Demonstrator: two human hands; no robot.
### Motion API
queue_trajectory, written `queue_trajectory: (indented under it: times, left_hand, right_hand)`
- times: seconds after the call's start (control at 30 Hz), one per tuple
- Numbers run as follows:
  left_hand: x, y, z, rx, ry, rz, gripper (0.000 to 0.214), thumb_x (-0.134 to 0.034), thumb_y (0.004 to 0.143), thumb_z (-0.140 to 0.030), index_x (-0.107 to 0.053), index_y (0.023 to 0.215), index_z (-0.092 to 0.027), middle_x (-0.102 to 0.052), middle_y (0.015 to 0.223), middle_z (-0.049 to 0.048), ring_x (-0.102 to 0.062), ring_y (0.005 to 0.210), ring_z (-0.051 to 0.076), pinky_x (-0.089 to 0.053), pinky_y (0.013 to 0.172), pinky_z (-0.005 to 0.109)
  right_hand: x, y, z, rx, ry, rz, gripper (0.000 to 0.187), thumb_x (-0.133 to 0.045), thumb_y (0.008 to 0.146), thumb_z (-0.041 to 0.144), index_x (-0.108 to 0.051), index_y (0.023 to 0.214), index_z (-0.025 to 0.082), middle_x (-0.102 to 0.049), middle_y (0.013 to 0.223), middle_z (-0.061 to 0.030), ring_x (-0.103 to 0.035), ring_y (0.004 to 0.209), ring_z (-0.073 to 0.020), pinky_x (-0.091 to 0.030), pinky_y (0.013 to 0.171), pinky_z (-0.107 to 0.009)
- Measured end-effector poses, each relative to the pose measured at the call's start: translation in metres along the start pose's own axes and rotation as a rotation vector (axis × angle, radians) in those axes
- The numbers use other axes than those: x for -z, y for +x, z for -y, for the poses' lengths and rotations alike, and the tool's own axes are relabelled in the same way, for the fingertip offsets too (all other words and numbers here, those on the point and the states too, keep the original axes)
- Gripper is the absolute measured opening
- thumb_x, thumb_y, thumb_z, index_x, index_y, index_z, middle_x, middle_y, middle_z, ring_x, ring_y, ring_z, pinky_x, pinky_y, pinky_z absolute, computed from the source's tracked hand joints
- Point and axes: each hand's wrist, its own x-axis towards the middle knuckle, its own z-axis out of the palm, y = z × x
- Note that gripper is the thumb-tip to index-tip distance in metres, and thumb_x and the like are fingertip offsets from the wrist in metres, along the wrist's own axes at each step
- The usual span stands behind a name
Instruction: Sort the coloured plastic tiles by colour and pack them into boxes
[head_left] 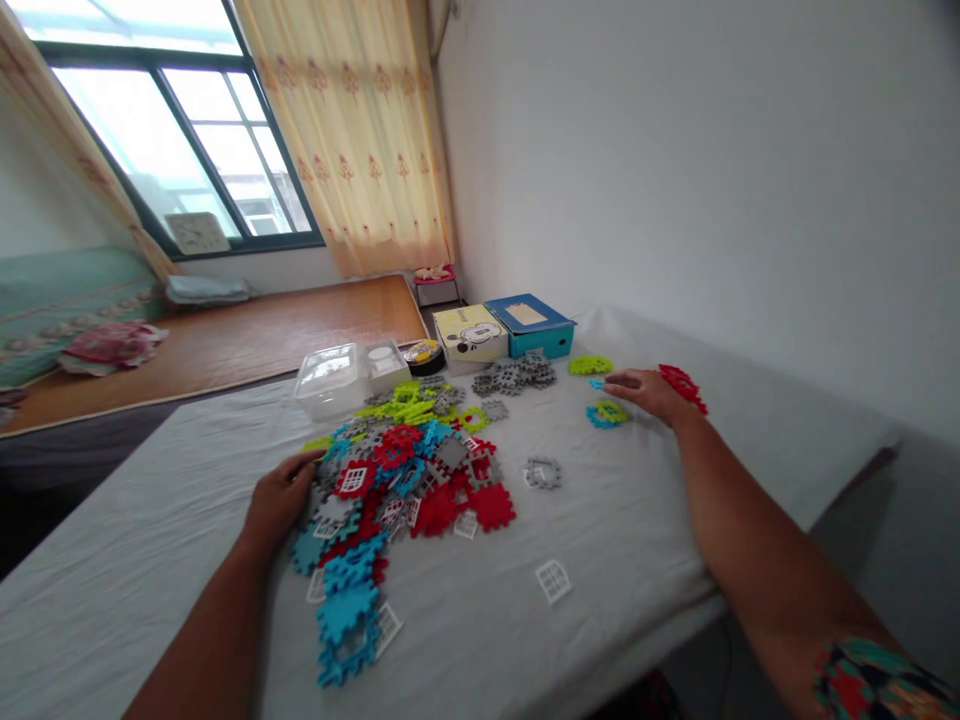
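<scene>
A mixed pile of notched interlocking plastic tiles (435, 470) in red, blue, grey and lime lies on the cloth-covered table. My left hand (281, 497) rests at the pile's left edge, its fingers loosely stretched against the tiles and holding nothing visible. Further off on the right, my right hand (646, 392) pinches a small blue tile (596, 384) at its fingertips. Just below that tile lies a blue-and-lime piece (606, 414), with lime tiles (590, 365) above it. Red tiles (682, 386) sit beyond the right wrist, partly hidden by it.
Grey tiles (517, 373) are heaped near a yellow box (471, 335) and a blue box (531, 325). A clear plastic container (328, 380) stands at the back left. White window-grid pieces (553, 581) and a grey frame tile (543, 473) lie in front. A wall (720, 180) borders the right.
</scene>
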Motion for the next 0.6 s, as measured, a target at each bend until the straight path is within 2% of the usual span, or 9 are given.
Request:
queue_trajectory:
  times: [0.17,0.4,0.5,0.6]
  left_hand:
    - [0.004,0.001,0.007,0.000,0.053,0.011,0.044,-0.050,0.070,-0.043,-0.074,0.100,-0.022,-0.075,0.096,0.0030,-0.069,0.089,0.024,-0.054,0.078,0.029]
    - [0.004,0.004,0.011,-0.012,0.092,0.031,0.050,-0.047,0.072,-0.046,-0.073,0.105,-0.021,-0.075,0.100,0.0042,-0.068,0.093,0.025,-0.054,0.081,0.031]
    - [0.004,0.005,0.014,-0.021,0.110,0.035,0.050,-0.047,0.073,-0.047,-0.073,0.106,-0.021,-0.074,0.101,0.0040,-0.068,0.094,0.025,-0.054,0.082,0.032]
    - [0.003,0.005,0.015,-0.027,0.108,0.035,0.048,-0.048,0.073,-0.047,-0.073,0.105,-0.022,-0.074,0.101,0.0035,-0.068,0.094,0.025,-0.053,0.083,0.031]
  right_hand:
    - [-0.010,0.004,-0.011,-0.027,0.036,-0.115,0.047,-0.069,0.074,0.051,-0.069,0.108,0.018,-0.070,0.113,-0.0110,-0.066,0.100,-0.0254,-0.051,0.092,-0.041]
    - [-0.017,0.014,-0.017,-0.089,-0.143,-0.318,0.050,-0.072,0.073,0.048,-0.067,0.109,0.015,-0.070,0.108,-0.0157,-0.067,0.094,-0.0276,-0.053,0.084,-0.042]
    - [-0.017,0.013,-0.014,-0.092,-0.124,-0.240,0.051,-0.072,0.072,0.049,-0.068,0.109,0.014,-0.069,0.109,-0.0159,-0.067,0.094,-0.0279,-0.054,0.085,-0.042]
    - [-0.015,0.007,-0.005,-0.038,-0.002,-0.045,0.051,-0.070,0.074,0.049,-0.067,0.113,0.016,-0.067,0.116,-0.0140,-0.065,0.100,-0.0269,-0.053,0.088,-0.040]
